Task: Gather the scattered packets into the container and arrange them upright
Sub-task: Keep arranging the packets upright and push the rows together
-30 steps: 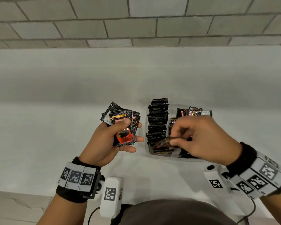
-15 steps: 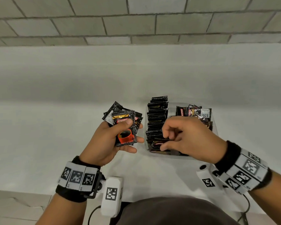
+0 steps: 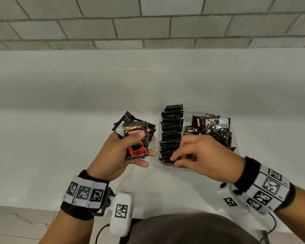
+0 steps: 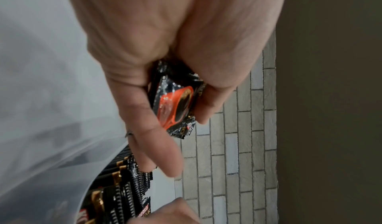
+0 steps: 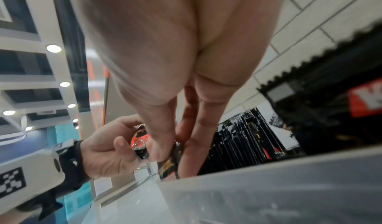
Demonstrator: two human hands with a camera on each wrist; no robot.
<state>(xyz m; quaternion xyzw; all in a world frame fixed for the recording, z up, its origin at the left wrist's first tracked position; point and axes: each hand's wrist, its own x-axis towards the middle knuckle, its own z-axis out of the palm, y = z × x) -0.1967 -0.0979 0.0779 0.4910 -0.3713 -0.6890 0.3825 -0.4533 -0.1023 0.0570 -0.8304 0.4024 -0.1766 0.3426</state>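
My left hand [image 3: 123, 154] [image 4: 175, 106] holds a fanned stack of black coffee packets [image 3: 136, 136] [image 4: 175, 108], thumb pressed on the top one with its red cup picture, just left of the container. The clear plastic container [image 3: 236, 152] [image 5: 268, 186] holds a row of upright black packets [image 3: 171, 131] [image 5: 244, 142] along its left side and a loose heap of packets [image 3: 211, 125] on its right. My right hand [image 3: 192, 155] [image 5: 173, 150] reaches into the near left corner and pinches a packet [image 3: 168, 162] [image 5: 170, 162] at the near end of the upright row.
The white counter [image 3: 60, 138] runs back to a white ledge and a grey brick wall [image 3: 148, 23]. The counter's front edge lies near my wrists. Camera cables [image 3: 100, 231] hang at my body.
My right hand has moved left and down, bringing its packet from over the container's middle to the near end of the upright row. The left hand and its stack have stayed put.
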